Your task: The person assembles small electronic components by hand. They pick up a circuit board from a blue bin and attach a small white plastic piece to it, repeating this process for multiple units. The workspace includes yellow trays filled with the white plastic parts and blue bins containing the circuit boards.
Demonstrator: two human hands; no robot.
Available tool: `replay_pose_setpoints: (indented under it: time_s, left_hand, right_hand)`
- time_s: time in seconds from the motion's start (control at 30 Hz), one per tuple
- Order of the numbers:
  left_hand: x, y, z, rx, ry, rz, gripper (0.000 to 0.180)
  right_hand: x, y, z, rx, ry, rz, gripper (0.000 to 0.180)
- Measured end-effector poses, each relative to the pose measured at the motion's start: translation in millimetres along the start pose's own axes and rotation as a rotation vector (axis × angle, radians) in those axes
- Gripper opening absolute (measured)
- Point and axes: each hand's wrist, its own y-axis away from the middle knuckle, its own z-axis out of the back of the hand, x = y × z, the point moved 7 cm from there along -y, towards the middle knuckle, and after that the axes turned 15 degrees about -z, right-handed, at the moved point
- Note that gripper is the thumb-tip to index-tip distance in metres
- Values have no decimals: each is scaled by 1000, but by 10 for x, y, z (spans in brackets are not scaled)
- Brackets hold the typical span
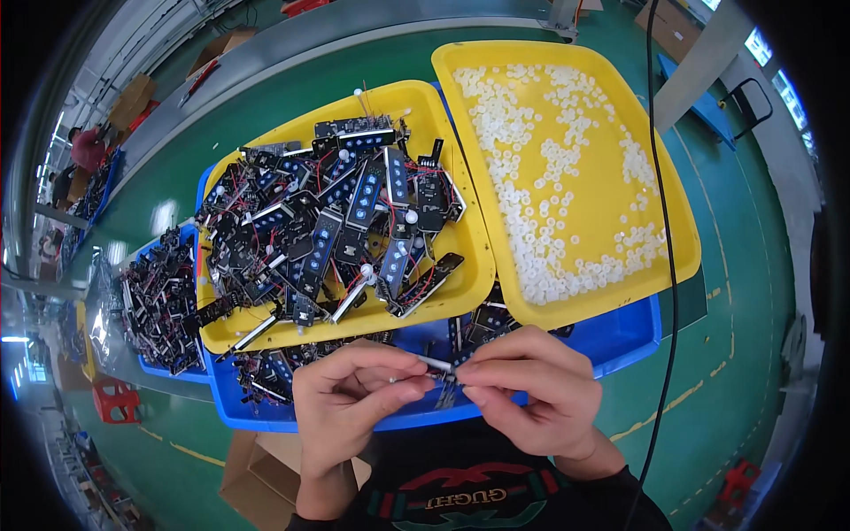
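Observation:
Between my two hands, above the blue tray's near edge, is a small circuit board assembly [438,364] with a pale strip along it; my fingers cover most of it. My left hand [350,394] is closed in a pinch on its left end. At the other end, the fingertips of my right hand [536,389] press together on it. Just beyond, a yellow tray [482,274] is heaped with black circuit board assemblies [323,243] that carry blue strips, red wires and a few white knobs.
A second yellow tray [602,212] at the right holds many small white plastic rings [518,212]. Both rest over a blue tray [629,332] with more boards. A black cable [668,265] hangs down at the right. A cardboard box [257,473] stands below left.

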Motion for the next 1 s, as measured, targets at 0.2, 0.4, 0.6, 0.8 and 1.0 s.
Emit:
replay_pose_setpoints:
  time_s: [0.2,0.4,0.6,0.8,1.0]
  left_hand:
    - [0,16,-38,-39,-4,-77,40]
    - [20,22,-54,-61,87,-157,38]
    - [-36,-17,-110,11,1,-219,46]
    - [-45,16,-146,31,-27,-176,46]
    - [-148,9,-167,104,-279,-281,46]
  right_hand:
    - [-142,28,-148,42,-104,-124,23]
    - [-160,20,-137,31,-124,-80,23]
    - [-170,-7,-128,61,-168,-148,22]
    - [-186,-53,-127,69,-176,-181,21]
    - [-228,-36,-154,60,-144,-237,19]
